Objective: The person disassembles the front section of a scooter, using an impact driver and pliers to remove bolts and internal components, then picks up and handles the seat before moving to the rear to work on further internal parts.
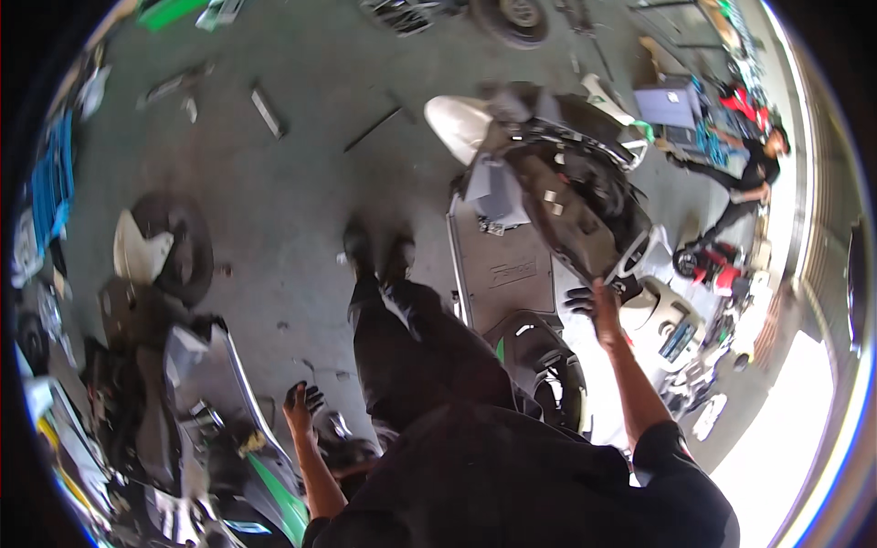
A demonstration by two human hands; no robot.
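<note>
My right hand (598, 312) is over the scooter on my right, beside the lower end of its dark body panel (571, 224). Its dark-tipped fingers are spread and nothing shows in them; whether they touch the panel I cannot tell. This scooter has a flat grey footboard (507, 269) and a pale rounded panel (457, 128) at its far end. Lower on the left, my left hand (300, 409) hangs at my side with its fingers apart, holding nothing. Nearest to it is another scooter (196, 393), with grey and green panels.
A loose wheel (512, 18) lies at the far side of the floor. Thin bars (268, 111) are scattered ahead. Beyond the right scooter a person in dark clothes (758, 173) is near red scooters (722, 271). Blue racking (53, 187) lines the left edge.
</note>
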